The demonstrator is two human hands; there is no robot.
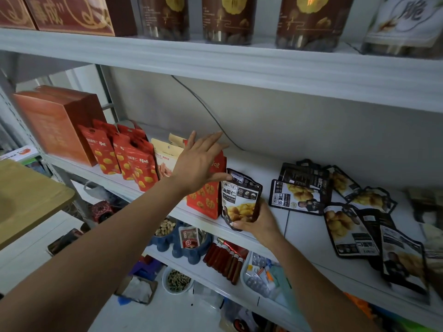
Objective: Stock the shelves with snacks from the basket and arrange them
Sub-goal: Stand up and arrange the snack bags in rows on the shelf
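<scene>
A black snack pouch [241, 197] with yellow chestnuts printed on it stands upright at the front of the middle shelf [261, 164]. My right hand [257, 220] grips its lower edge. Right beside it stands a red snack pouch [207, 200], and my left hand [200, 161] rests against its top with fingers stretched out. Several more black pouches [345, 207] lie flat and scattered over the right part of the shelf. Further left, red pouches [127, 154] stand in a row.
An orange-red box [55, 123] stands at the shelf's left end. Tall jars [227, 17] and red boxes line the shelf above. The shelf below holds a blue tray of nuts [175, 233], red sticks [224, 259] and a white bin. A cable [206, 109] runs down the back wall.
</scene>
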